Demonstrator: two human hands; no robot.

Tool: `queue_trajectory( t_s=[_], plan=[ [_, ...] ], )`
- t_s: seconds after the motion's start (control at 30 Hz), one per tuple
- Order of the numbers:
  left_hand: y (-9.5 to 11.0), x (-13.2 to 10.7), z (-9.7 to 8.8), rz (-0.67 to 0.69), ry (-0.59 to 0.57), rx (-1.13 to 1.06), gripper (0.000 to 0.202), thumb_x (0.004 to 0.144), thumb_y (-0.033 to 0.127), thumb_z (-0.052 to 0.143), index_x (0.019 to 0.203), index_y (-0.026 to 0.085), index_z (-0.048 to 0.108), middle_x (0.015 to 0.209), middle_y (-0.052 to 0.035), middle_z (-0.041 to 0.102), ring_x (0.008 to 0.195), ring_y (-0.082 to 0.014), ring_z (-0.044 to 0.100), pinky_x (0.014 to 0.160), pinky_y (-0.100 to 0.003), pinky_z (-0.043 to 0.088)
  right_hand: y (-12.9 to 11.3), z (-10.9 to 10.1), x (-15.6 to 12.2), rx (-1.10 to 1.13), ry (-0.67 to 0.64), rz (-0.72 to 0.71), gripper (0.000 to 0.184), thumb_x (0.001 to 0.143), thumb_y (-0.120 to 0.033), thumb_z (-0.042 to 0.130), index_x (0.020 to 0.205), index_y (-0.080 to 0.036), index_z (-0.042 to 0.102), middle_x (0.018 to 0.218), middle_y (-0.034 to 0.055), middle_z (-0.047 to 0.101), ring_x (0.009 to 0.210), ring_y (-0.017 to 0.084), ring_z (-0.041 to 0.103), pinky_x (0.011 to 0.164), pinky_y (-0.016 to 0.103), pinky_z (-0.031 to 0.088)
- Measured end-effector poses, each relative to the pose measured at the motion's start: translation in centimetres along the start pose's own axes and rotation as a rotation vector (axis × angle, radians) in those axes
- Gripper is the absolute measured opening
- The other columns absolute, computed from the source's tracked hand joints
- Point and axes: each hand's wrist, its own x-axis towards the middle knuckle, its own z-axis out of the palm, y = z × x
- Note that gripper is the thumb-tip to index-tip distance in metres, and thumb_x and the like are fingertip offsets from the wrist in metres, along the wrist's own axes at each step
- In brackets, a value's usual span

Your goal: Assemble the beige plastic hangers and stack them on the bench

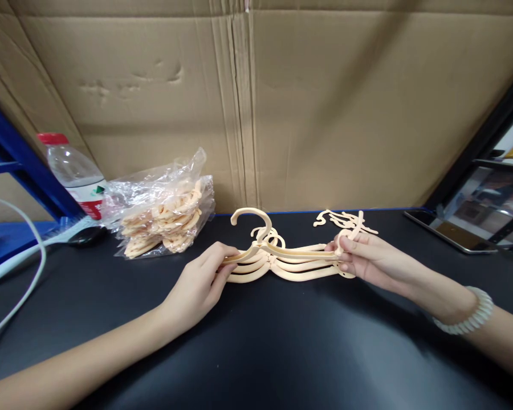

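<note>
A stack of several cream plastic hangers (282, 259) lies on the black table (256, 341), hooks pointing toward the cardboard wall. My left hand (200, 282) pinches the stack's left end, fingers closed on it. My right hand (363, 256) grips the right end of the top hanger, which is lifted slightly off the others. A few loose cream hanger pieces (346, 219) lie just behind my right hand.
A clear plastic bag of more cream hangers (165, 210) sits at the back left, beside a water bottle with a red cap (74, 171). A white cable (21, 273) and blue frame (17, 159) are at far left. A phone (447, 230) lies at back right. Cardboard (256, 102) walls the rear.
</note>
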Motion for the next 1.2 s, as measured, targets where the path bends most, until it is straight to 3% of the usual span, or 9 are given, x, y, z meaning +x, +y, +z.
queue_trajectory(
  t_s=[0.27, 0.4, 0.5, 0.63, 1.0, 1.2],
  plan=[
    [0.3, 0.1, -0.3, 0.01, -0.002, 0.015, 0.011, 0.094, 0.017, 0.044, 0.101, 0.019, 0.052, 0.09, -0.0032, 0.06, 0.08, -0.0158, 0.061, 0.07, -0.025, 0.05, 0.1, 0.1, 0.0, -0.093, 0.034, 0.091, 0.029, 0.077, -0.043, 0.074, 0.074, -0.015, 0.067, 0.058, -0.0041, 0.042, 0.056, 0.008, 0.042, 0.052, 0.019, 0.041],
    [0.2, 0.0, -0.2, 0.01, -0.008, 0.007, 0.011, 0.095, 0.017, 0.044, 0.101, 0.02, 0.053, 0.09, -0.0036, 0.06, 0.081, -0.016, 0.061, 0.069, -0.025, 0.051, 0.2, 0.5, 0.0, -0.109, 0.065, 0.095, 0.03, 0.074, -0.042, 0.078, 0.072, -0.015, 0.066, 0.063, -0.0017, 0.05, 0.059, 0.008, 0.045, 0.054, 0.019, 0.044],
    [0.2, 0.0, -0.1, 0.037, -0.007, -0.002, 0.012, 0.094, 0.015, 0.044, 0.101, 0.019, 0.053, 0.092, -0.0038, 0.059, 0.083, -0.0158, 0.06, 0.072, -0.025, 0.05, 0.2, 0.9, -0.2, -0.13, 0.046, 0.052, 0.027, 0.073, -0.038, 0.079, 0.072, -0.015, 0.066, 0.075, 0.0023, 0.061, 0.064, 0.009, 0.051, 0.056, 0.019, 0.045],
    [0.1, 0.0, -0.1, 0.032, -0.021, -0.015, 0.013, 0.095, 0.014, 0.044, 0.103, 0.019, 0.053, 0.095, -0.0047, 0.059, 0.087, -0.0162, 0.06, 0.074, -0.025, 0.05, 0.3, 1.5, -0.3, -0.172, 0.033, -0.033, 0.023, 0.072, -0.034, 0.08, 0.071, -0.015, 0.066, 0.072, 0.0022, 0.062, 0.061, 0.008, 0.051, 0.054, 0.019, 0.043],
    [0.3, -0.3, -0.2, 0.005, -0.068, -0.023, 0.018, 0.096, 0.014, 0.039, 0.108, 0.019, 0.051, 0.098, -0.0057, 0.06, 0.089, -0.0168, 0.06, 0.077, -0.026, 0.048, 0.9, 1.8, -0.4, -0.26, 0.218, -0.168, 0.035, 0.064, -0.043, 0.083, 0.07, -0.017, 0.06, 0.06, 0.0002, 0.059, 0.049, 0.01, 0.05, 0.045, 0.023, 0.036],
    [0.5, -0.2, -0.2, -0.049, -0.085, -0.024, 0.02, 0.098, 0.019, 0.037, 0.112, 0.019, 0.051, 0.095, -0.0054, 0.06, 0.083, -0.0165, 0.06, 0.073, -0.026, 0.048, 0.3, 2.5, -0.4, -0.287, 0.321, -0.278, 0.034, 0.064, -0.042, 0.082, 0.078, -0.019, 0.061, 0.075, 0.002, 0.063, 0.06, 0.014, 0.058, 0.055, 0.028, 0.047]
  ],
)
